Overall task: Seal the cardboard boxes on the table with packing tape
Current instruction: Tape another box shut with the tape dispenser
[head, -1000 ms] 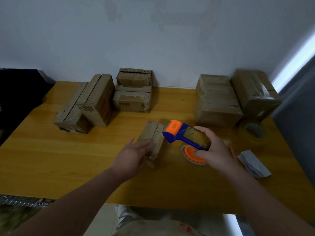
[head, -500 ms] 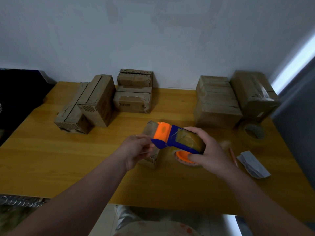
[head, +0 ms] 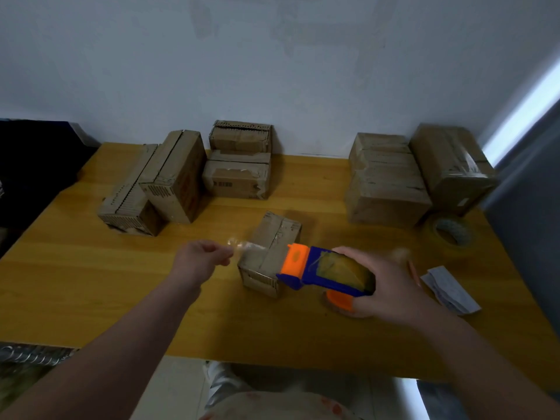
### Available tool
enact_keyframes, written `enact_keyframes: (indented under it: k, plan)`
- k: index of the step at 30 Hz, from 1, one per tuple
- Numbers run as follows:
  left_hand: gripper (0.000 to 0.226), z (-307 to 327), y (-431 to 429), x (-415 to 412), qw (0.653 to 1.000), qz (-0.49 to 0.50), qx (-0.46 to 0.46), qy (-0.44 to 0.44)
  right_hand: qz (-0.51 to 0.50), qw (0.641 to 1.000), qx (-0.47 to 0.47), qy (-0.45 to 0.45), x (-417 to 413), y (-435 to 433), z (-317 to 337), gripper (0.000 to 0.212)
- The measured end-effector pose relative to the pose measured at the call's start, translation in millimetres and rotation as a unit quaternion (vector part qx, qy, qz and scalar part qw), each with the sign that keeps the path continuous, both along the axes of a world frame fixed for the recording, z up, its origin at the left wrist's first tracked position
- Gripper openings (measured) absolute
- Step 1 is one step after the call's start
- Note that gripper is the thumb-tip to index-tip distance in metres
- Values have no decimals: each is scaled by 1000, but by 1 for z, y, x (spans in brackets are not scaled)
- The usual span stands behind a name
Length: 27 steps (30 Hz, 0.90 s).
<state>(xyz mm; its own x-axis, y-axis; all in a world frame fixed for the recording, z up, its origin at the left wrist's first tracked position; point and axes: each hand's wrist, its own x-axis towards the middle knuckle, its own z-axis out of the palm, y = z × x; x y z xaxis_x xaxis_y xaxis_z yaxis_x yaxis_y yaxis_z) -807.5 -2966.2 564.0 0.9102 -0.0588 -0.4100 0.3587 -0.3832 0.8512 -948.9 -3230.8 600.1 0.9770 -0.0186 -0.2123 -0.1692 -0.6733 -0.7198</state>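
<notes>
A small cardboard box (head: pixel 269 247) lies in the middle of the wooden table (head: pixel 91 283). My right hand (head: pixel 385 286) grips a blue and orange tape dispenser (head: pixel 321 269) just right of and above the box. My left hand (head: pixel 201 260) pinches the free end of the clear tape (head: pixel 251 248), which stretches from the dispenser leftward across the top of the box.
Two long boxes (head: pixel 157 183) lean together at the back left, two stacked boxes (head: pixel 239 165) stand at the back centre, and two larger boxes (head: pixel 388 183) at the back right. A spare tape roll (head: pixel 453 231) and folded paper (head: pixel 448 289) lie at the right.
My left hand took the tape end at the dispenser and pulled it out to the left. My right hand moved the dispenser right, so tape now spans the small box.
</notes>
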Motion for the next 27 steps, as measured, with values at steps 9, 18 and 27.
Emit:
enact_keyframes:
  k: [9,18,27]
  plan:
    - [28,-22,1,-13,995,18,84,-42,29,998,-64,-5,-2,4,-12,78]
    - [33,-33,0,-6,989,0,140,-51,23,995,-91,21,-1,13,-23,83]
    - [33,-42,-1,-2,991,-9,127,-32,16,992,-125,11,0,17,-41,81]
